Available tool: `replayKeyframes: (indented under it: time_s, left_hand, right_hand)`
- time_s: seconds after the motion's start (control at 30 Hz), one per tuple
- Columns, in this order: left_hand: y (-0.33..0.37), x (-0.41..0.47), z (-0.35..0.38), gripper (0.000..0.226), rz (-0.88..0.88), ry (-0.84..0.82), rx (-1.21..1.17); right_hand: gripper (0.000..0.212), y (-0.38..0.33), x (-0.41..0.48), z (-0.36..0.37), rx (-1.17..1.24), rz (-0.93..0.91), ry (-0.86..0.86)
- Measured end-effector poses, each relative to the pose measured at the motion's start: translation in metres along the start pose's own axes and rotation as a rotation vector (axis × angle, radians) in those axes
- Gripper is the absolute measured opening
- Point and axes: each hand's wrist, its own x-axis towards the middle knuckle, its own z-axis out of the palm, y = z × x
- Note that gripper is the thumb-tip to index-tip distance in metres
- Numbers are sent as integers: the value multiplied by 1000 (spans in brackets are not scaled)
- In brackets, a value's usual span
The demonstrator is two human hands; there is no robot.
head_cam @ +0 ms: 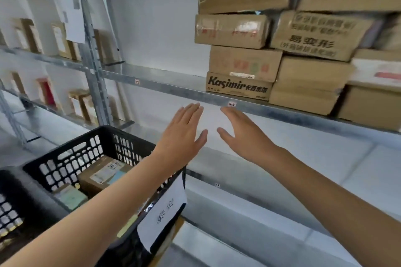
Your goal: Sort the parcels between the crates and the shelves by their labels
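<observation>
**Inspector:** State of the hands?

**Me:** Both are bare and hold nothing. My left hand (184,134) and right hand (240,134) are raised side by side, backs toward me. The fingers are straight and together, and the thumbs point at each other across a narrow gap. Neither hand touches anything.

**Inspector:** Location of the parcels?

**Me:** There are two groups. Above and to the right of my right hand, brown cartons (303,50) are stacked on the metal shelf (173,88). The Kasimir carton (238,88) is at the bottom, nearest my fingertips. The shelf's front edge runs just above both hands, with a tag (232,104) marked 1-2 directly over my right fingertips. The second group lies below my left forearm in the black crate (65,154). It is a brown parcel (102,175) with a printed label and a pale green parcel (69,197) beside it.

**Inspector:** Markings on the crate?

**Me:** A white paper sheet (162,208) hangs on its near corner, below my left wrist. The writing is too blurred to read.

**Inspector:** Other items?

**Me:** A second crate (10,201) sits far left of my left arm, partly out of view.
</observation>
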Motion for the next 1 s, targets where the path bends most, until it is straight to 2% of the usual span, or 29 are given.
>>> replayKeyframes:
  time_s: [0.4,0.53,0.67,0.87,1.0]
  left_hand:
    - [176,60,17,57,334,-10,-309]
    - [227,75,26,58,432,-41,-370]
    - [276,95,36,60,484,-76,-404]
    - [366,125,52,59,565,-120,-515]
    - [427,146,62,58,589,-82,-535]
  right_hand:
    - [59,97,-149,-165,-205,378,175]
    - [59,127,-188,-208,-223,450,242]
    - [45,159,-218,-245,-235,493,331]
    - [40,221,-258,-294,-247,553,445]
    - [50,275,-274,-333,-288,573,493]
